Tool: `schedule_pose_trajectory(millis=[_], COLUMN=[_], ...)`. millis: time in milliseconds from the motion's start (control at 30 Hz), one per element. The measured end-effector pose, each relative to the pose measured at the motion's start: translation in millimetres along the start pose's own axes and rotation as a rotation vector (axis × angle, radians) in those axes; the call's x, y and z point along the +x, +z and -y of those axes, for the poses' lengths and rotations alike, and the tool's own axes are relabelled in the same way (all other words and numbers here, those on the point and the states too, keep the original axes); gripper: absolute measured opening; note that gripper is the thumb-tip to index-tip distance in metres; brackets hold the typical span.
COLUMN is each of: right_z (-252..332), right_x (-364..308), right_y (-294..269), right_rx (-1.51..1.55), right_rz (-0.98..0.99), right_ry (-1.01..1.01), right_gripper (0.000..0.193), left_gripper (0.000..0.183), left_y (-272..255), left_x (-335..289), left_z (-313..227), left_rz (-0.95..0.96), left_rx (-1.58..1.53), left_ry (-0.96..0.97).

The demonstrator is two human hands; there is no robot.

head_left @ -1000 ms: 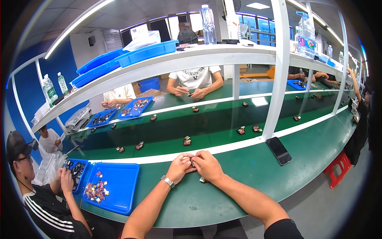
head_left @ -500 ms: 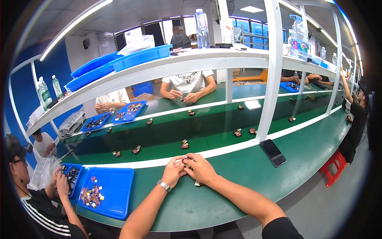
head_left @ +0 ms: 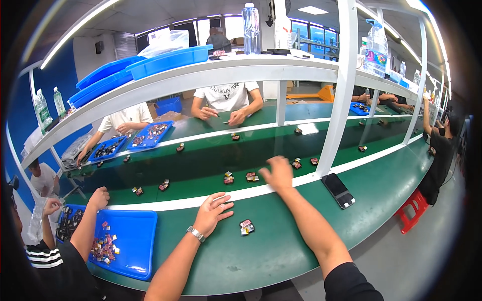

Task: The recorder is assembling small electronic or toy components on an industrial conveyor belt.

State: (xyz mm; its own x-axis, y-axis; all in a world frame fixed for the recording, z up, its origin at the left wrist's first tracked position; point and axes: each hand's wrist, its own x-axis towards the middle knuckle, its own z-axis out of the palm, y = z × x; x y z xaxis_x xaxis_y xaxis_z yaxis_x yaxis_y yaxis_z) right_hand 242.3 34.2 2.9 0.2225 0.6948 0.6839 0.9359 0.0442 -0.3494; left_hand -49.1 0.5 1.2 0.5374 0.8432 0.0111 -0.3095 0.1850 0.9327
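My left hand, with a metal watch on its wrist, hovers over the green table's far edge, its fingers stretched out and nothing in them. My right hand reaches across the white rail to the green belt, open, fingers spread and somewhat blurred. Just left of its fingertips a small black-and-red part with pale and yellow labels lies on the belt. Another such part sits left of that one. On the table between my forearms rests a small black part with white and yellow labels, touched by neither hand.
A blue tray with small parts stands left, beside a co-worker's arm. A phone lies right, near a white post. More parts are on the belt. Across it, people sit behind blue trays. A shelf spans above.
My hands were together around a small part and have come apart. The right went forward over the belt, where another part now lies. The left co-worker's arm has reached toward the belt.
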Motion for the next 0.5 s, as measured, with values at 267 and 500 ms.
schedule_pose_trajectory(millis=[267,500], right_z=[-84,-89], right_x=[3,-2], right_y=[-4,-13], right_rx=[-0.327,-0.034], right_rz=[0.000,-0.093], right_ry=[0.518,0.440], right_gripper=[0.049,0.047], left_gripper=[0.036,0.025], left_y=[0,4], left_x=[6,8], left_z=[2,7], left_rz=[0.062,0.060], left_rx=[0.019,0.130], left_ry=[-0.003,0.007])
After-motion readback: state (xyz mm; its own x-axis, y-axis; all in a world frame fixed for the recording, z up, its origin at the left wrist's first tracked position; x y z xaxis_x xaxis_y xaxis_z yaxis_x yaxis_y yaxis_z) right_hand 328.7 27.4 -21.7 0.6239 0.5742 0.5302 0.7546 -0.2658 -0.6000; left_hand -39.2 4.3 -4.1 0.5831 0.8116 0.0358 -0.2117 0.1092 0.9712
